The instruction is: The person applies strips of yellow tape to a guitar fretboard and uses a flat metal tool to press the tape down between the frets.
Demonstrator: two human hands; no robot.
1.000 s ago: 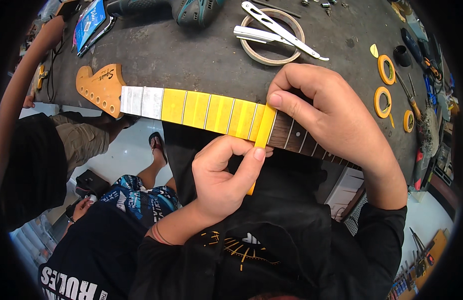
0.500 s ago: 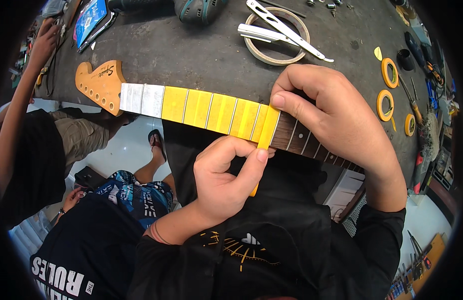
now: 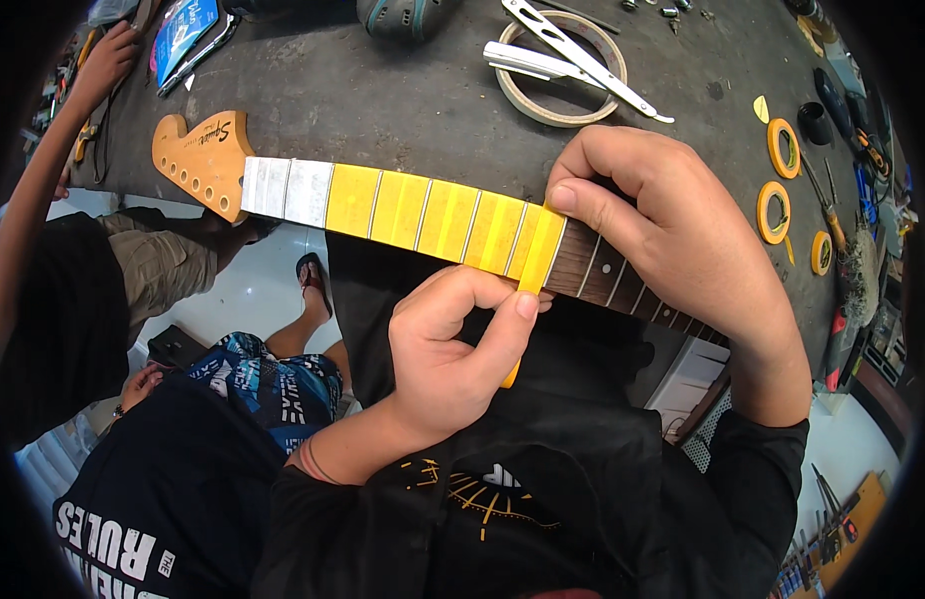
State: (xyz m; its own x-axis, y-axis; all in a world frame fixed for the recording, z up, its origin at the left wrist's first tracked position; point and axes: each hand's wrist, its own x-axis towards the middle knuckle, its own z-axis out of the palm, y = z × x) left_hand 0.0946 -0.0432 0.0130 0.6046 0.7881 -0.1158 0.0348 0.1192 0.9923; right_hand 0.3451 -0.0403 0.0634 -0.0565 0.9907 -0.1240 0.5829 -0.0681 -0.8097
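A guitar neck point(image 3: 582, 270) lies slanted along the table's near edge, its light-wood headstock point(image 3: 205, 160) at the left. White tape point(image 3: 290, 190) covers the first frets, and yellow masking tape point(image 3: 402, 212) covers several more up to the bare dark fingerboard. Across the neck runs a yellow tape strip point(image 3: 542, 245) beside a metal fret. My left hand point(image 3: 447, 344) pinches its lower end between thumb and forefinger, with a tail hanging below. At the far edge my right hand point(image 3: 652, 215) is closed, thumb and forefinger at the strip's upper end.
Behind the neck, a white folding razor point(image 3: 572, 60) rests on a tan tape roll point(image 3: 517, 100). Several yellow tape rolls point(image 3: 772, 212) and hand tools lie at the right. Another person's hand point(image 3: 108, 65) is at the far left of the table point(image 3: 382, 110).
The crosswise strip now lies closer along the fret and flatter on the fingerboard. Both hands keep their hold and have hardly moved. The view has shifted slightly.
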